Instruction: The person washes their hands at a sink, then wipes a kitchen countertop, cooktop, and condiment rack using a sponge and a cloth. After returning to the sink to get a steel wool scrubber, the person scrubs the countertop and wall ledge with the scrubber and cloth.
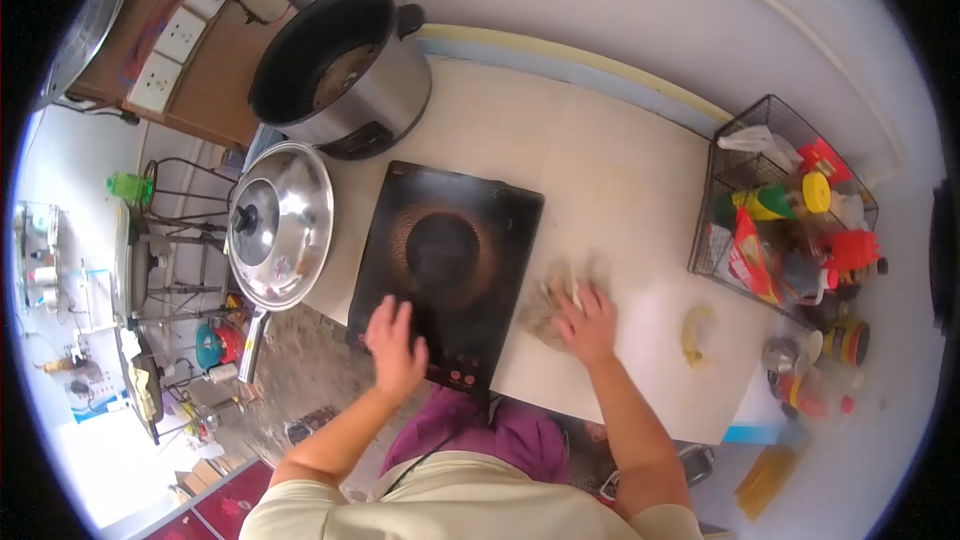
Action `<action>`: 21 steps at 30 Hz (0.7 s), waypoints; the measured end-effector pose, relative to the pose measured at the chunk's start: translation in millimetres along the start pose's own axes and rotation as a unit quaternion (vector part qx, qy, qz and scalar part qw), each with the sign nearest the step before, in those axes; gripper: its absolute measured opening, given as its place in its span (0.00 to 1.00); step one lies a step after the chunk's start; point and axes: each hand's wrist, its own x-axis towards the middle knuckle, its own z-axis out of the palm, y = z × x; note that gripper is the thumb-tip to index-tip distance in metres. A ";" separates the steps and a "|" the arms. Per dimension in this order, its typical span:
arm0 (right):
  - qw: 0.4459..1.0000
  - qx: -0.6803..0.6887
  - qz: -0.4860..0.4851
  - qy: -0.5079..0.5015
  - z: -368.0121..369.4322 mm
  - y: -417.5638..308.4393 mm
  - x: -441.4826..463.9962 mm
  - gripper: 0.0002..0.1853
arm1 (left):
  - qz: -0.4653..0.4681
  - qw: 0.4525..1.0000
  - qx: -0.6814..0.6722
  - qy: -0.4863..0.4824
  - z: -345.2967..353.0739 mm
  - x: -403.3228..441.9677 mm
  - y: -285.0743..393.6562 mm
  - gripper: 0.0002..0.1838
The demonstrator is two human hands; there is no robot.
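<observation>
My right hand point(588, 328) presses on a crumpled greyish cloth point(545, 315) on the pale countertop point(620, 210), just right of a black induction cooktop point(500, 230). The cloth and the fingertips are smeared by motion. Over the near left part of the cooktop is my left hand point(397, 350), its fingers apart and nothing in them; whether it touches the glass I cannot tell. A brownish ring surrounds the dark centre of the cooktop's surface.
Left of the cooktop lies a shiny lidded pan point(290, 250), its handle past the counter edge. Behind it stands a large open cooker pot point(390, 105). A wire basket point(735, 165) with bottles and packets is at right, near a yellowish curved piece point(692, 335).
</observation>
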 end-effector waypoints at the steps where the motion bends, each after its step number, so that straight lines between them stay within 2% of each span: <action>1: 1.000 0.003 0.016 0.011 5.2 5.1 5.9 0.19 | -0.041 0.999 0.021 0.020 -3.4 -8.8 -18.2 0.35; 3: 0.998 0.007 0.050 0.033 14.0 14.2 18.5 0.13 | -0.150 0.987 0.029 0.049 -1.8 -20.4 -46.6 0.38; 4: 0.988 -0.010 0.131 0.084 22.6 13.6 22.8 0.08 | -0.203 0.977 0.031 0.063 0.4 -24.4 -57.3 0.39; 7: 0.973 0.029 0.154 0.167 19.3 -26.8 58.2 0.08 | -0.201 0.977 0.049 0.049 6.7 -13.0 -64.1 0.46; 8: 0.983 0.040 0.137 0.118 21.3 -47.9 64.3 0.15 | -0.168 0.984 0.035 0.039 6.8 -2.6 -61.5 0.50; 10: 0.995 0.024 0.101 0.001 1.0 -106.2 106.3 0.27 | -0.167 0.984 0.040 0.040 22.2 8.9 -64.9 0.51; 13: 0.991 -0.056 0.073 -0.100 12.7 -111.7 133.9 0.36 | -0.184 0.980 0.080 0.012 24.3 28.8 -57.1 0.53; 17: 0.984 -0.102 0.105 -0.103 31.6 -84.0 186.2 0.34 | -0.194 0.978 0.077 -0.026 23.3 24.5 -64.8 0.54; 20: 0.969 -0.088 0.204 -0.103 46.7 -78.0 232.1 0.31 | -0.201 0.976 0.075 -0.040 21.8 26.5 -67.1 0.56; 21: 0.971 -0.110 0.182 -0.109 53.8 -82.1 237.7 0.30 | -0.210 0.974 0.071 -0.044 22.4 25.5 -67.3 0.56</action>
